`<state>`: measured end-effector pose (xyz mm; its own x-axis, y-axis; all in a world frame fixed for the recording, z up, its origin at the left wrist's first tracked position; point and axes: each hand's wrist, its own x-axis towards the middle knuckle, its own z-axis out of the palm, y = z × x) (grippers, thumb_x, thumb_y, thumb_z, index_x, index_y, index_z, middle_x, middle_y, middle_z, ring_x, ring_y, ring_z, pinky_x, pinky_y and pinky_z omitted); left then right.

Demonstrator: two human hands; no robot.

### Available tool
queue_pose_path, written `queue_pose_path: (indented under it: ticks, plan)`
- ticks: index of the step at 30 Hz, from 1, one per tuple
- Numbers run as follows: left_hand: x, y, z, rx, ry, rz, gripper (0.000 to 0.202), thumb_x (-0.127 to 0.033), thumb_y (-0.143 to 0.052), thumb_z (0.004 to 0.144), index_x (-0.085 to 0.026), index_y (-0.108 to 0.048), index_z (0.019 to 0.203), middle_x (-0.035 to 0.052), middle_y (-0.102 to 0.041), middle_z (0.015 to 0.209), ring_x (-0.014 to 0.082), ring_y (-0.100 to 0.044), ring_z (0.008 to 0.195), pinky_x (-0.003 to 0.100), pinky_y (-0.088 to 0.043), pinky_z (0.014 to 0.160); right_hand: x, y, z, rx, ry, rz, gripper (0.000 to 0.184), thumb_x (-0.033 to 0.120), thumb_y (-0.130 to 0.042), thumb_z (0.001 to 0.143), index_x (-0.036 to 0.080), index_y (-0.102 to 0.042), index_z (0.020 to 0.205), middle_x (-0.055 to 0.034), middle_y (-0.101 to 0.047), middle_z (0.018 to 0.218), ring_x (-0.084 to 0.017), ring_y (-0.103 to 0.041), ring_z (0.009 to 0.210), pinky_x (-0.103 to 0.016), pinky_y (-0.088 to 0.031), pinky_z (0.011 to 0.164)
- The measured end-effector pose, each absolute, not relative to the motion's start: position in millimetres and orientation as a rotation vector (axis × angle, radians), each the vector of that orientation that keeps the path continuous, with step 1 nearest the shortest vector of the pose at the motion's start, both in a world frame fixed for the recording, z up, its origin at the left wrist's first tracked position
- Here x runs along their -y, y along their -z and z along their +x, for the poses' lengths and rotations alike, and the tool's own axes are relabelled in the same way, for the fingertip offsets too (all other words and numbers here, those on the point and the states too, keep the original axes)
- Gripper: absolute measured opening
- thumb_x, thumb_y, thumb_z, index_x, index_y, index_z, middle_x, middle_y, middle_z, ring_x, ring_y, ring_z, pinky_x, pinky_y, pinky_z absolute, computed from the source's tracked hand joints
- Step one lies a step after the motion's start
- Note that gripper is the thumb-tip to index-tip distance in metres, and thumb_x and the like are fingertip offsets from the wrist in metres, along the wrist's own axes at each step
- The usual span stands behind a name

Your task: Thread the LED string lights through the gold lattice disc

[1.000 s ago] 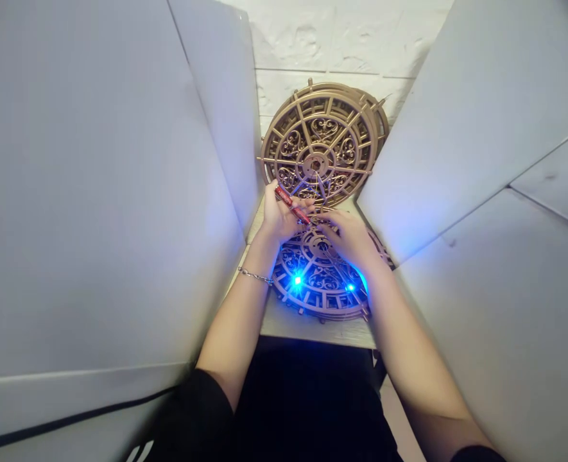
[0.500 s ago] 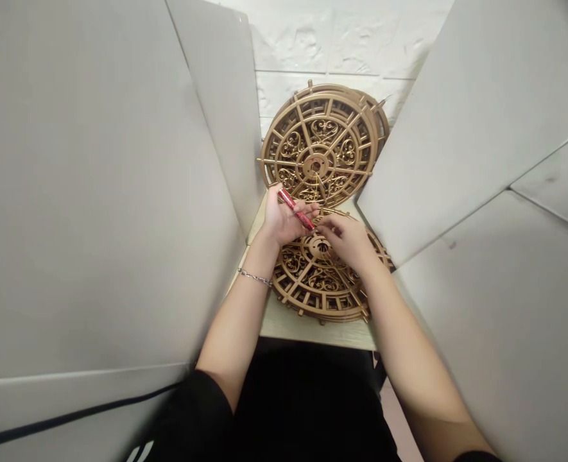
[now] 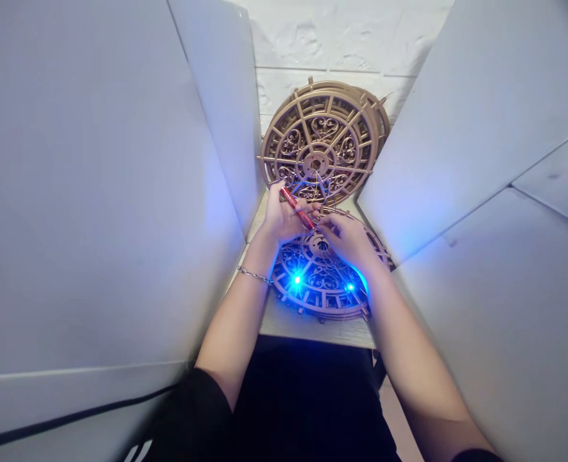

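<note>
A slim red battery stick (image 3: 297, 208) slants across the palm of my left hand (image 3: 284, 215), gripped between thumb and fingers. My right hand (image 3: 344, 234) is closed in a pinch at its lower end, where thin wires seem to run; the fingertips hide the contact. Beneath both hands lies a round bronze openwork disc (image 3: 325, 299) with scroll ornament. Two blue lights glow on it, a bright left light (image 3: 297, 280) and a smaller right light (image 3: 350, 287). Behind it leans a similar bronze disc (image 3: 316, 144) with fine wires at its hub.
Pale wooden tabletop (image 3: 322, 330) shows under the near disc. Tall white panels, a left panel (image 3: 95, 179) and a right panel (image 3: 481, 128), hem in both sides. A white brick-patterned wall (image 3: 351, 38) closes the back. A black cable (image 3: 76, 416) runs along the lower left.
Two blue lights have come on at the near disc, tinting the panels and hands blue. Both hands hold nearly the same place.
</note>
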<state>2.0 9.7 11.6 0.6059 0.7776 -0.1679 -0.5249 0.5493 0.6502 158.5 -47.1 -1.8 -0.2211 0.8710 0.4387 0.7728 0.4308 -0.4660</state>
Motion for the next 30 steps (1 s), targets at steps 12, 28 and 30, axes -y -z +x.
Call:
queue_pose_path:
  ticks: [12, 28, 30]
  plan:
    - [-4.5, -15.1, 3.0, -0.466, -0.800, 0.578, 0.048, -0.063, -0.031, 0.070, -0.019, -0.039, 0.051, 0.0097, -0.060, 0.067, 0.0206, -0.060, 0.071, 0.032, -0.045, 0.058, 49.2, 0.2, 156.8, 2.024, -0.251, -1.355, 0.016, 0.027, -0.045, 0.079, 0.020, -0.058, 0.073, -0.0017, -0.059, 0.067, -0.014, -0.051, 0.062, -0.027, -0.037, 0.060]
    - [-16.2, -10.1, -10.3, -0.566, -1.047, 0.444, 0.051, -0.064, -0.025, 0.071, -0.019, -0.042, 0.052, 0.0058, -0.061, 0.066, 0.0144, -0.055, 0.055, 0.031, -0.043, 0.054, 36.7, -1.9, 182.4, 1.166, -0.440, -1.267, 0.045, 0.033, -0.037, 0.081, 0.024, -0.022, 0.122, -0.0047, -0.055, 0.088, -0.011, -0.050, 0.056, -0.030, -0.045, 0.061]
    - [-17.0, -9.6, -10.0, -0.582, -1.036, 0.443, 0.051, -0.063, -0.027, 0.071, -0.018, -0.045, 0.055, 0.0055, -0.062, 0.066, 0.0147, -0.055, 0.056, 0.031, -0.043, 0.054, 35.7, -2.4, 184.1, 1.104, -0.492, -1.270, 0.043, 0.030, -0.038, 0.079, 0.024, -0.025, 0.119, -0.0040, -0.055, 0.086, -0.010, -0.048, 0.054, -0.029, -0.044, 0.060]
